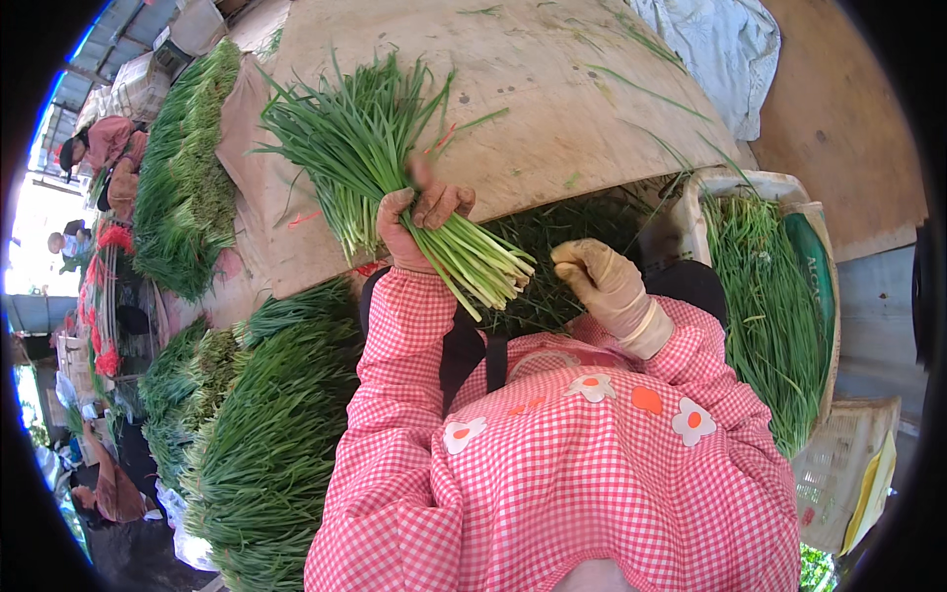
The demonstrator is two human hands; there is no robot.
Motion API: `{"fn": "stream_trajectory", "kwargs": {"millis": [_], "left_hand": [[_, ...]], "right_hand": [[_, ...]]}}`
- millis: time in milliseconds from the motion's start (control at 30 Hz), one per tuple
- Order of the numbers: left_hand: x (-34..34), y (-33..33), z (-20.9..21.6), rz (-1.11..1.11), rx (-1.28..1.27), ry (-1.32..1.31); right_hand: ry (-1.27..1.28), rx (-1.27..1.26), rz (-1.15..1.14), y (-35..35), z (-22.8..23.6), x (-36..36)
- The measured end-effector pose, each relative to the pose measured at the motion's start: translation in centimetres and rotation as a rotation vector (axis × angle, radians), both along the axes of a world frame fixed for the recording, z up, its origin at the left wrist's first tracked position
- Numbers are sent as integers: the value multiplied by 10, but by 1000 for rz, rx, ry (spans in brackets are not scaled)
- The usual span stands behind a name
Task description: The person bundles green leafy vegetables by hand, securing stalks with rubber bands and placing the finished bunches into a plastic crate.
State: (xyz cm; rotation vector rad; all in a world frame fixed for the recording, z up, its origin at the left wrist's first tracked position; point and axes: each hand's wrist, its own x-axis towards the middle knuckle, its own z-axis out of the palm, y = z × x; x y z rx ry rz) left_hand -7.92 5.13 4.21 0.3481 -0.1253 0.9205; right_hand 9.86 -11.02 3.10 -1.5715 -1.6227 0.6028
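Observation:
A thick bunch of garlic chives (357, 148) is gripped in my left hand (422, 225), the fingers wrapped round its stalks. The green leaf tips fan out over the board table (562, 123) toward the far left. Pale stalk ends stick out to the lower right, near my right hand (604, 288). That hand wears a dirty pale glove and stays apart from the bunch, its fingers curled together. Whether something small sits in them cannot be seen. Below the table edge, dark loose leaves (538, 242) lie beneath both hands.
At my right stands a white crate (695, 222) full of long chives (755, 316). Large heaps of chives (276, 434) lie at my left, with another heap (187, 168) beyond. Red ties (107, 296) hang farther left, near other people (109, 148). A pale sheet (720, 49) lies at the back right.

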Motion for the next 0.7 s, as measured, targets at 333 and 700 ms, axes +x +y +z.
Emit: {"fn": "stream_trajectory", "kwargs": {"millis": [333,700], "left_hand": [[7,-8,-8,-55,-30,8],[-3,-4,-3,-42,-7,-58]], "right_hand": [[-309,220,137,13,12,-13],[-746,-760,155,-14,-27,34]]}}
